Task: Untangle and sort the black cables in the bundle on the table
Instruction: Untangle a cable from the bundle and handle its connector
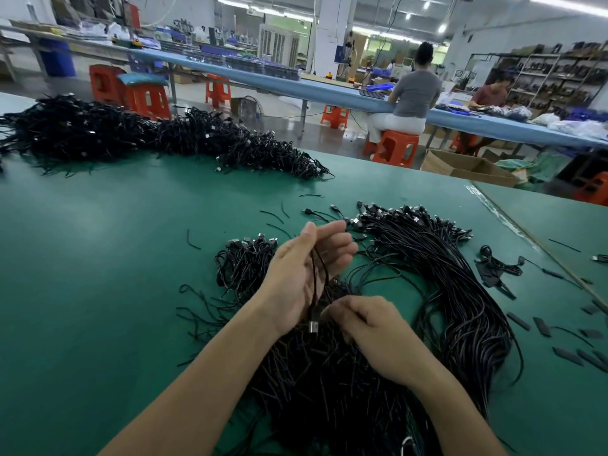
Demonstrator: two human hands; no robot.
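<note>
Fingers (pixel 339 246) of my left hand (pixel 302 271) curl around two cables (pixel 320 274), right hand (pixel 371 330) pinches a strand (pixel 329 311) from the tangle (pixel 322 390); one combed bundle (pixel 437 258) looks sorted, far heap (pixel 131 133) waits.

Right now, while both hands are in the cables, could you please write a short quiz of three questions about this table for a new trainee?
1. True or false: the left hand holds a few black cables.
2. Choose one: the table has a surface that is A) red, B) green, C) white.
3. Fill in the gap: the large far heap of cables lies on the far ___ side of the table.

Key: 1 true; 2 B; 3 left.
</note>
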